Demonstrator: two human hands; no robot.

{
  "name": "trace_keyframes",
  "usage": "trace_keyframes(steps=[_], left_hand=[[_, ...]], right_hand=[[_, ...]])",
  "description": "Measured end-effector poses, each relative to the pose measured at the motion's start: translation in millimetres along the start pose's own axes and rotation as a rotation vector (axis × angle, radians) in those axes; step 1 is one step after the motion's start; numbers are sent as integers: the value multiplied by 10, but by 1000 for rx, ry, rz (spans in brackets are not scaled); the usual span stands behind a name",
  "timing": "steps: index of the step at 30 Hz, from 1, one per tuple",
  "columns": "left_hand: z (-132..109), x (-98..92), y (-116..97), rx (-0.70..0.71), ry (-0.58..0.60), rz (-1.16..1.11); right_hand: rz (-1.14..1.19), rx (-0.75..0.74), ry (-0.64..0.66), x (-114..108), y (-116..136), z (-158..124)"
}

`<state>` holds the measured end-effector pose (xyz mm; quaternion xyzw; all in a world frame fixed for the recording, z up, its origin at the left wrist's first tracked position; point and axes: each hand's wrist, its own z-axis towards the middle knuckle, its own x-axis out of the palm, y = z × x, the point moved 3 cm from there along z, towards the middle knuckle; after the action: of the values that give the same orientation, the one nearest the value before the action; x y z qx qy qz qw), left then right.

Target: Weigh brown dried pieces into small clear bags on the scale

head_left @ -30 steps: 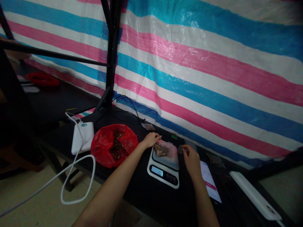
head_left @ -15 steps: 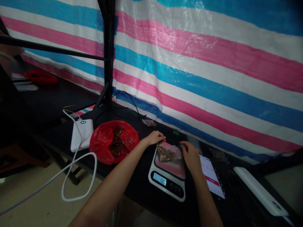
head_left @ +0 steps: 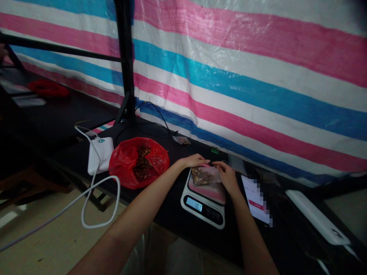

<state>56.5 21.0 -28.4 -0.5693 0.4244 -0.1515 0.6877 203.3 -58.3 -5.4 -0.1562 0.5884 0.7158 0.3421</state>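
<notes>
Both left hand and right hand, grip unclear, border the bag's far edge, a worktop strip fronting the scale.

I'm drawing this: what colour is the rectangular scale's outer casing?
The outer casing is white, shown in the head view.

The backlit rectangular display of the flat white-and-black digital scale shows the digits 103, any decimal point too blurred to confirm. Lettering on the bright white-and-pink phone screen is too small to read.
</notes>
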Motion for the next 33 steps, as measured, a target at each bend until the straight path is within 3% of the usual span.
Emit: trace_keyframes(steps=[5,11,19,22,26,30,33], left_hand=[[-13,-42,-5,38,0,-41],[-51,-255,57,39,-32,-2],[-201,-536,39,-41,-281,200],[-258,-650,6,-21,-450,219],[-370,-760,-1,9,-644,434],[-415,-668,33,57,-557,760],[-387,-581,84,35,-524,893]], right_hand=[[191,79,49,6,-151,68],[350,171,74,-35,-227,70],[340,156,29,-10,-195,49],[366,102,-15,-31,-123,41],[167,21,-171,-139,-3,12],[-154,-12,-248,-206,105,-25],[-204,-21,-230,-188,116,-31]])
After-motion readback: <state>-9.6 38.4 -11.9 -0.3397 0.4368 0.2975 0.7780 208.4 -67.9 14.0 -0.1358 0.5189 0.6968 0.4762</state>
